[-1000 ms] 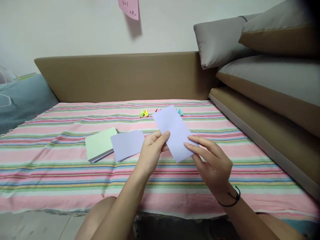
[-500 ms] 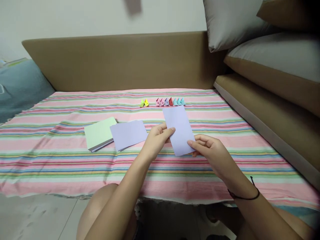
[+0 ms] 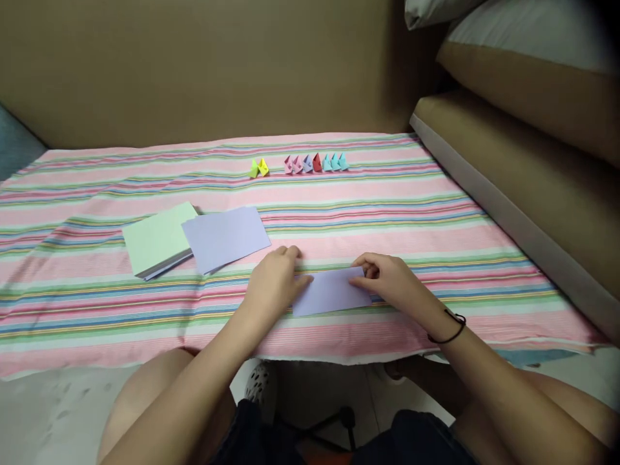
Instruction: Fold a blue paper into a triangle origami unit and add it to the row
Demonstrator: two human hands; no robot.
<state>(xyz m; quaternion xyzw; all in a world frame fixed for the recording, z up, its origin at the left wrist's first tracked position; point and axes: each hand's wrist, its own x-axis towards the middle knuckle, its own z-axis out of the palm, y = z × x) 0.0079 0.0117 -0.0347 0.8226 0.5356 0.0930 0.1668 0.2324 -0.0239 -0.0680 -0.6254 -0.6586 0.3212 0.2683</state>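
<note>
A plain lavender sheet of paper (image 3: 332, 294) lies lengthwise across the striped cloth in front of me. My left hand (image 3: 274, 278) grips its left end, the thumb on top and the other fingers curled at the far edge. At the upper right corner, my right hand (image 3: 385, 278) pinches the sheet between thumb and bent fingers. Left of my hands is a small pile of lavender paper (image 3: 227, 239), its near-left part close against a thicker stack of pale green paper (image 3: 159, 239).
Several small folded paper pieces stand in a row farther back: yellow ones (image 3: 259, 168), pink ones (image 3: 292, 165), a red one (image 3: 317, 163) and light blue ones (image 3: 335, 162). A brown backrest (image 3: 217, 71) rises behind the striped cloth (image 3: 145, 329). Stacked cushions (image 3: 527, 174) line the right side.
Both hands have lowered the lavender sheet onto the cloth and turned it from upright to lengthwise. My left hand has shifted to its left end. The view has tilted downward.
</note>
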